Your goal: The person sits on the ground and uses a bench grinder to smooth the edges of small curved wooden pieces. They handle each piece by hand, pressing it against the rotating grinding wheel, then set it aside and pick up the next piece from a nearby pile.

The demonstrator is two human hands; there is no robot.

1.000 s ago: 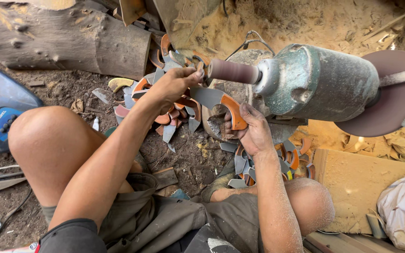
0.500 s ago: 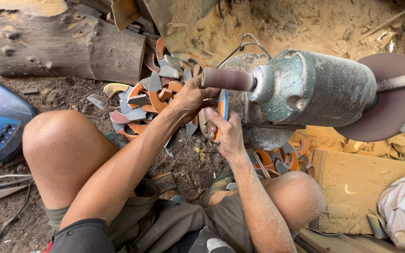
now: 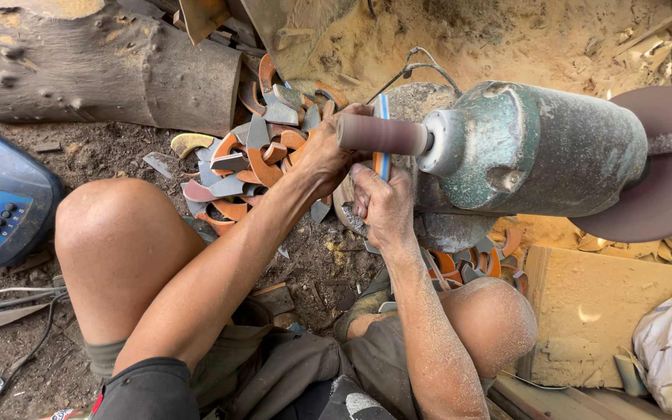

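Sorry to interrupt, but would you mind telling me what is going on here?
A person sits on the dirt ground, both hands holding a thin orange and blue piece edge-on at the sanding drum of a green bench motor. The left hand grips it from the left, the right hand from below. A pile of curved knife blanks lies beside a log.

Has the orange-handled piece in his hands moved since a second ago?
Yes. Both hands, left hand and right hand, have brought the orange-handled piece up from below the sanding drum to press against it.
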